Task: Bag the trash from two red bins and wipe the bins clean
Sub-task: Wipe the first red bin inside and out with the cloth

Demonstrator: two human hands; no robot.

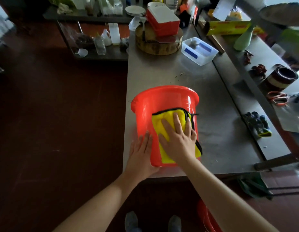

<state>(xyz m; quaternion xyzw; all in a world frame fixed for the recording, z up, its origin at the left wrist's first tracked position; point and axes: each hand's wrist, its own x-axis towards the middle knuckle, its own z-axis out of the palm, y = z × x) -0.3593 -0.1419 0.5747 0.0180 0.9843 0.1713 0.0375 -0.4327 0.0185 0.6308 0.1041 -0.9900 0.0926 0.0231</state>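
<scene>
Fingers [177, 121] of the right hand [178, 141] lie straight and spread, released from any grip, pressing a folded yellow cloth [168, 114] with black edging flat against the upper wall of a red bin [163, 99]. At 9 o'clock from them, the left hand [142, 151] rests open on the bin's left flank near its base, its fingers [147, 138] straight and close together, holding nothing.

Closest to the camera, 2 grey shoes [132, 221] stand on the dark floor. At 3 o'clock from them, part of a second red bin [205, 216] shows on the floor below the desk's near edge, partly hidden by the right forearm.

The first bin lies on its side on the steel desk [162, 72], close to the near left corner, with its base toward the person and its flared rim pointing to 12 o'clock. The cloth covers the right half of the upturned wall and hangs a little over the right side.

At 3 o'clock from the bin, well apart, a pair of dark gloves [257, 124] with a yellow cuff lies on the desk. Farther, at 2 o'clock, are orange-handled scissors [277, 97] and a dark jar [281, 79] with a pale band. At 1 o'clock sits a clear plastic container [199, 51] marked with blue tape. At 12 o'clock, a round wooden chopping block [158, 44] carries a red and white cooler box [163, 20]. Beyond it, at 11 o'clock, a stack of white plates [135, 10] rests on a dark shelf.
</scene>
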